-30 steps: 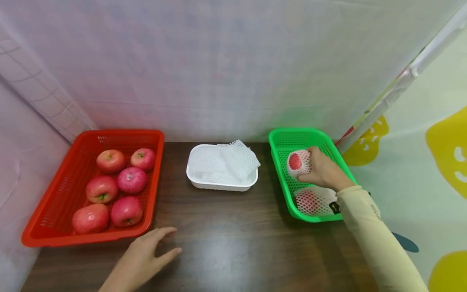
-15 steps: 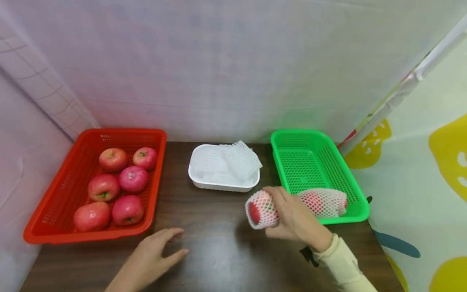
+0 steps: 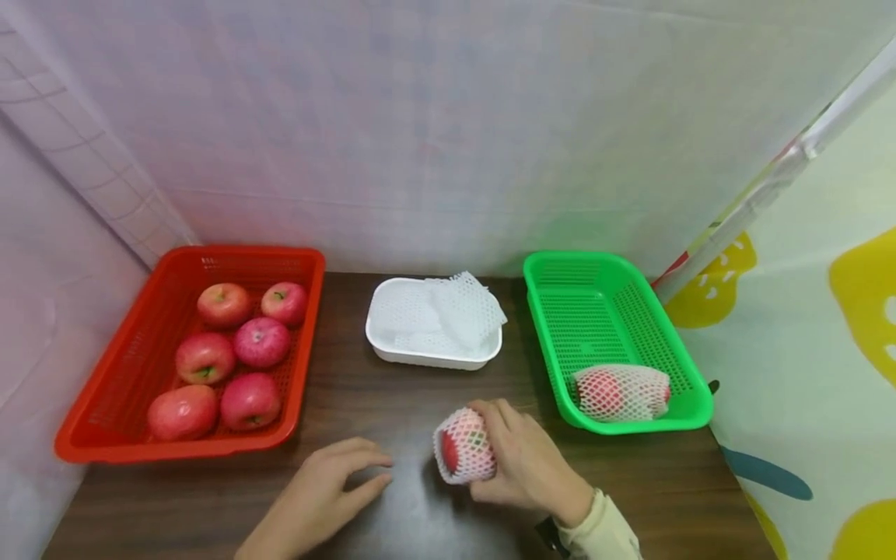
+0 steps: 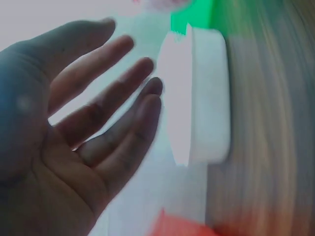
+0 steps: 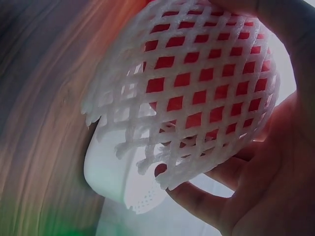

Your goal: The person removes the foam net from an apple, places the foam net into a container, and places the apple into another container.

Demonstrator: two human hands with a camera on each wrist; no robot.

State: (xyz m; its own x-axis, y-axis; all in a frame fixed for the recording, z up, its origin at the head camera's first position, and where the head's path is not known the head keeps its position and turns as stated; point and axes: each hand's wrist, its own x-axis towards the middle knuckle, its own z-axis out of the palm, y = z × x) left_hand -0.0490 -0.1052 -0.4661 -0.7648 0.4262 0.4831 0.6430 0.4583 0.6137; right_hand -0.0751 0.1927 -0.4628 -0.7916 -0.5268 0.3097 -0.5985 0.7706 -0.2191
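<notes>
My right hand (image 3: 521, 464) grips a red apple (image 3: 451, 451) wrapped in a white foam net (image 3: 477, 445), held over the front middle of the table. Close up in the right wrist view, the net (image 5: 197, 83) covers the apple with its loose edge hanging past the fruit. To the left of it, my left hand (image 3: 325, 490) holds nothing, thumb and fingers apart; its loosely bent fingers also show in the left wrist view. Another apple in a foam net (image 3: 623, 393) lies at the near end of the green basket (image 3: 595, 319).
A red basket (image 3: 301, 373) with several bare apples (image 3: 260, 342) stands on the left. At the back middle, a white tray (image 3: 427, 359) holds white foam nets (image 3: 462, 311). A pale curtain (image 3: 392, 140) hangs behind the dark wooden table (image 3: 392, 397).
My right hand has lifted the netted apple out of the green basket and brought it left and nearer. My left hand has shifted a little to the right.
</notes>
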